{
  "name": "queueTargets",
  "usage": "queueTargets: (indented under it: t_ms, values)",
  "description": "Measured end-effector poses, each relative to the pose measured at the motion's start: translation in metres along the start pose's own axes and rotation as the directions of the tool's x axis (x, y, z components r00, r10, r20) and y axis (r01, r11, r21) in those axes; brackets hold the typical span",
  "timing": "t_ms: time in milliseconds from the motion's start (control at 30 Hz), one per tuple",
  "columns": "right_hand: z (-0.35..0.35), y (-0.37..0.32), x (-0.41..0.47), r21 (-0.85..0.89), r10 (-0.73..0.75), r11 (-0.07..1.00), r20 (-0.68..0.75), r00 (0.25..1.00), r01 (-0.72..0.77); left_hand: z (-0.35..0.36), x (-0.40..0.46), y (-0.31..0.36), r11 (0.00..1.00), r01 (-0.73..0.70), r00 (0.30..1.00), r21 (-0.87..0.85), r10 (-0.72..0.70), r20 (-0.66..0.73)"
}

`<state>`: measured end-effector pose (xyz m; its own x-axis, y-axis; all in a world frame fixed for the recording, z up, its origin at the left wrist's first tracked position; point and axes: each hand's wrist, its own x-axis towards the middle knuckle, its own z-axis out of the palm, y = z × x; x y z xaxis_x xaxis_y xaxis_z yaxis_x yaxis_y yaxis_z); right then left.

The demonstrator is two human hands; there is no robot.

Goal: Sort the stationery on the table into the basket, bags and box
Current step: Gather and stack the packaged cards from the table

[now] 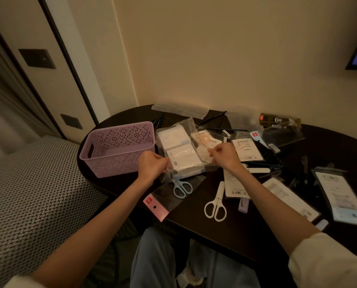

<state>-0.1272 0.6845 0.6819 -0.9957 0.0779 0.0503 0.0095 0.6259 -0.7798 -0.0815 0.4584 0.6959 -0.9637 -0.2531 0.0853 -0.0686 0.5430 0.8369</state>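
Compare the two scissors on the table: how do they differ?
The pale blue-handled scissors lie partly under the clear plastic bag that both hands hold, only their handles showing; the white-handled scissors lie fully exposed, nearer the table's front edge. Both look closed, loops toward the person.

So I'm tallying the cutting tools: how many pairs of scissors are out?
2: blue-handled scissors below the held clear bag, white scissors near the table's front edge. Others may be hidden.

Clear bag (pixel 183 150) of white packets held above table, lilac basket (pixel 119 148) beside it
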Motion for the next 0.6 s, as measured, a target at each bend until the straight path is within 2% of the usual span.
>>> queueTargets:
  t_ms: [67, 133, 267, 367, 433, 500, 600]
  values:
    - [0.007, 0.0, -0.004, -0.174, -0.009, 0.985, -0.074, 0.997, -0.004, 0.001, -0.004, 0.004, 0.98, -0.11, 0.992, 0.163, 0.118, -0.039]
    - [0.011, -0.001, -0.007, -0.257, -0.007, 0.966, -0.117, 0.993, -0.024, 0.003, -0.004, 0.004, 0.946, -0.179, 0.98, 0.269, 0.196, -0.039]
    - [0.011, -0.003, -0.005, -0.271, 0.021, 0.961, -0.118, 0.993, -0.053, 0.008, 0.001, -0.002, 0.921, -0.172, 0.984, 0.35, 0.177, 0.019]
    - [0.012, -0.005, -0.009, -0.311, -0.027, 0.95, -0.132, 0.991, -0.015, 0.01, 0.001, -0.001, 0.954, -0.098, 0.995, 0.285, 0.085, 0.057]
    - [0.016, -0.007, -0.012, -0.448, -0.136, 0.893, -0.186, 0.973, 0.039, 0.012, 0.002, -0.002, 0.978, 0.002, 0.997, 0.21, -0.017, 0.071]
    - [0.018, -0.011, -0.015, -0.54, -0.255, 0.837, -0.241, 0.936, 0.089, 0.015, 0.003, -0.005, 0.991, 0.113, 0.986, 0.068, -0.12, 0.115]
    - [0.019, -0.02, -0.017, -0.53, -0.301, 0.832, -0.18, 0.936, 0.166, 0.015, 0.002, -0.007, 0.955, 0.241, 0.96, -0.172, -0.209, 0.186]
